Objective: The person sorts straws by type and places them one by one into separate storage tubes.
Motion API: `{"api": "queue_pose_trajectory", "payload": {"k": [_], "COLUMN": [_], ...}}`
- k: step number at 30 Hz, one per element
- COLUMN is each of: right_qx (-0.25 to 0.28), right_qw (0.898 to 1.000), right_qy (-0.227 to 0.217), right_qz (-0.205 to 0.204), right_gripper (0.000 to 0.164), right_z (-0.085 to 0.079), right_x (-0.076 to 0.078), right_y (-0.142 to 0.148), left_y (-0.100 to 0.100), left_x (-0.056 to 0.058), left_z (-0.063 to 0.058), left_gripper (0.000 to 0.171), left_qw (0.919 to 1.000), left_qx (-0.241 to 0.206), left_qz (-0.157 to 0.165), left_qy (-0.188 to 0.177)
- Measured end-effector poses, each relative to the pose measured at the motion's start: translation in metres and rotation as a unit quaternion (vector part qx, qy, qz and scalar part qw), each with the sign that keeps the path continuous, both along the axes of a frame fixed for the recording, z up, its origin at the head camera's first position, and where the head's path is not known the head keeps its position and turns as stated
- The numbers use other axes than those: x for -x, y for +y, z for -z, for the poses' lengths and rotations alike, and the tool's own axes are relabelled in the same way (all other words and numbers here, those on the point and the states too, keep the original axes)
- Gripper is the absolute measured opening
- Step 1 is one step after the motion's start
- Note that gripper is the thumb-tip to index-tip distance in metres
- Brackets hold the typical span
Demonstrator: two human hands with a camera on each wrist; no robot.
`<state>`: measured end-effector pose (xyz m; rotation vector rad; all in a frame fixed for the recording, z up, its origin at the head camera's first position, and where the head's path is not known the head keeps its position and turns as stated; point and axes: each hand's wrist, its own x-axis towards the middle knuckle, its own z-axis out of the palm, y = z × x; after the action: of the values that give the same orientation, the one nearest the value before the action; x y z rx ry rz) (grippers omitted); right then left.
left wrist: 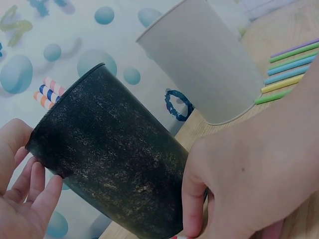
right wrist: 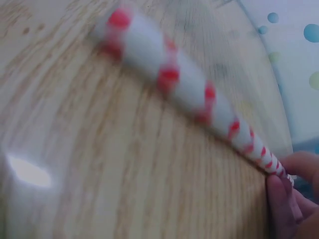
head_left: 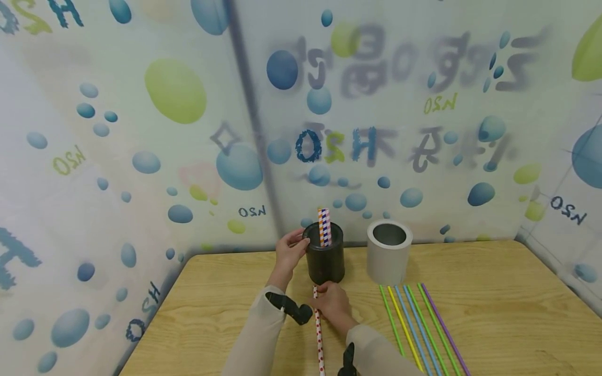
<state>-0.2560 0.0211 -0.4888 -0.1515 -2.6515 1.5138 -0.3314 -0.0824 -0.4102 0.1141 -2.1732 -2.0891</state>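
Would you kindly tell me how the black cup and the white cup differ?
The black cup is dark all over, while the white cup has a pale outside and rim. Striped straws stand in the black cup; none stick out of the white cup. The left hand holds the black cup at its rim, whereas no hand is on the white cup. Both are round, open-topped and upright on the table.

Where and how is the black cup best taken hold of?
Grip the black cup round its outer wall, probably best from the left: it is round and upright, striped straws stand in its mouth, and the right hand is in front.
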Motion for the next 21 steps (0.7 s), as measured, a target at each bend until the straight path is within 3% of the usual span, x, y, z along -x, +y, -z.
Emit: {"api": "queue_pose_trajectory", "payload": {"k": [8, 16, 21], "right_qx": [-0.017, 0.066, 0.085], "right_qw": [1.0, 0.997, 0.995], "right_qy": [0.001, -0.033, -0.05], "right_qz": [0.011, -0.015, -0.031], "right_gripper": [0.026, 0.023, 0.021], "right_z": [-0.0008, 0.0039, 0.0057], "right_x": [0.0019, 0.0038, 0.0064], "right_y": [-0.0013, 0.0031, 0.0069], "left_y": [0.0001, 0.0, -0.0007], "left_x": [0.0015, 0.0008, 0.0015], "left_z": [0.0006, 0.0002, 0.0007], "left_gripper": [0.032, 0.032, 0.033], "left_qw": [1.0, 1.0, 1.0], "left_qx": [0.003, 0.002, 0.001], "left_qz": [-0.004, -0.004, 0.001], "left_qy": [-0.006, -0.003, -0.005]}}
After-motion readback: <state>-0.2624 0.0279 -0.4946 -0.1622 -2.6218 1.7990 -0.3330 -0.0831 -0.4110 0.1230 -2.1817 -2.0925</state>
